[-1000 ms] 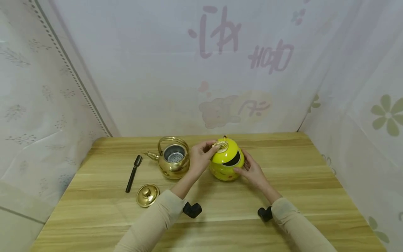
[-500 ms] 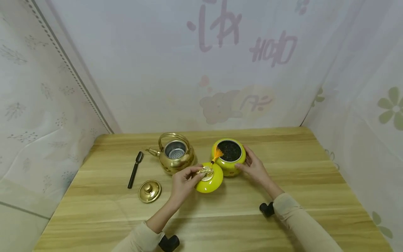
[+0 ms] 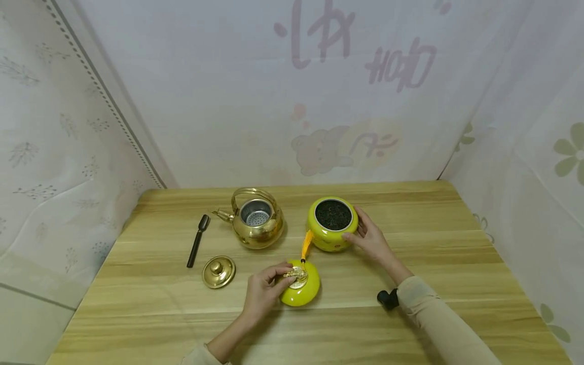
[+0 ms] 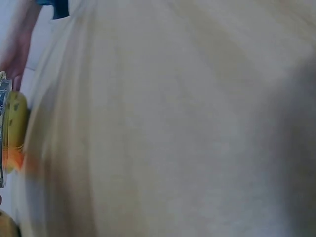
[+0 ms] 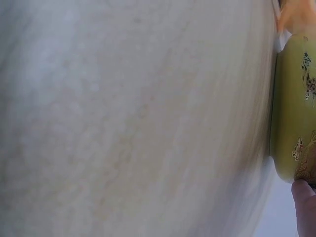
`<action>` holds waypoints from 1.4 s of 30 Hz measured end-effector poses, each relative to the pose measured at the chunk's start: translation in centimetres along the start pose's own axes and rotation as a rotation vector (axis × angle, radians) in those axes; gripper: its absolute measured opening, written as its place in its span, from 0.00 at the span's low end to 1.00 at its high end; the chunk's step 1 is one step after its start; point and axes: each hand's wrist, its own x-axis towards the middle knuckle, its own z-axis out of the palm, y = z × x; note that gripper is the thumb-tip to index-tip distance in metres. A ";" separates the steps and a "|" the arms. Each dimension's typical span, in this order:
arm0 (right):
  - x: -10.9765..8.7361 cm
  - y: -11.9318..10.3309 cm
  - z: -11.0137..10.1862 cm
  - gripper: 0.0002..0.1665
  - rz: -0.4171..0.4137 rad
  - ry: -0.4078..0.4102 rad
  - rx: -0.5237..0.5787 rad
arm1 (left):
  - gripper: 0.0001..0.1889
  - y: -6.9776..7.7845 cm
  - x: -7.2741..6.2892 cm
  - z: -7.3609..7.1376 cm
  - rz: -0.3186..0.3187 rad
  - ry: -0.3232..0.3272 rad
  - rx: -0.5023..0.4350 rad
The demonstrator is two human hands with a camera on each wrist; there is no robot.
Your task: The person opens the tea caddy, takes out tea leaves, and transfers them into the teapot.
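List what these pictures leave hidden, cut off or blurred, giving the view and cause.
Head: underside of the yellow lid, hidden by its top.
Head: far fingertips of the right hand, hidden by the yellow jar.
Head: left sleeve, mostly cut off by the bottom edge.
Left wrist: orange tassel, smeared by blur.

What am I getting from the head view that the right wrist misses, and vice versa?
Only the head view: gold teapot, its gold lid, black scoop, and dark contents inside the yellow jar. Only the right wrist: close detail of the outlined motifs on the jar's side. Both: yellow jar, right hand, wooden tabletop and apparently the orange tassel.
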 end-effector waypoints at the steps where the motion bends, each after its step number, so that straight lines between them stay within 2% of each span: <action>1: 0.0 0.0 0.0 0.49 0.000 -0.002 -0.002 | 0.07 -0.2 -0.1 0.1 -0.006 -0.006 0.004; 8: 0.1 0.1 0.1 0.49 0.002 -0.010 0.009 | 0.07 -0.8 -0.7 0.7 -0.020 -0.035 0.048; 17: 0.1 0.0 0.2 0.50 -0.005 -0.013 -0.003 | 0.07 -1.2 -1.0 0.8 0.014 -0.055 0.099; 26: 0.2 0.1 0.2 0.50 -0.010 -0.002 -0.008 | 0.07 -1.1 -1.2 0.7 0.020 -0.063 0.137; 31: 0.1 0.1 0.1 0.50 -0.007 0.000 -0.014 | 0.11 -0.9 -1.1 0.3 0.051 -0.092 0.180; 34: 0.1 0.1 0.2 0.50 -0.010 -0.001 -0.014 | 0.14 -0.5 -0.5 -0.7 0.068 -0.067 0.200; 37: 0.1 0.1 0.1 0.50 -0.013 0.001 -0.019 | 0.16 0.1 0.6 -2.8 0.059 0.017 0.218; 39: 0.1 0.1 0.1 0.50 -0.009 0.005 -0.017 | 0.16 0.4 1.5 -4.7 0.010 0.099 0.230; 42: 0.0 0.1 0.0 0.50 -0.004 0.007 -0.017 | 0.15 0.5 2.5 -7.9 -0.104 0.231 0.205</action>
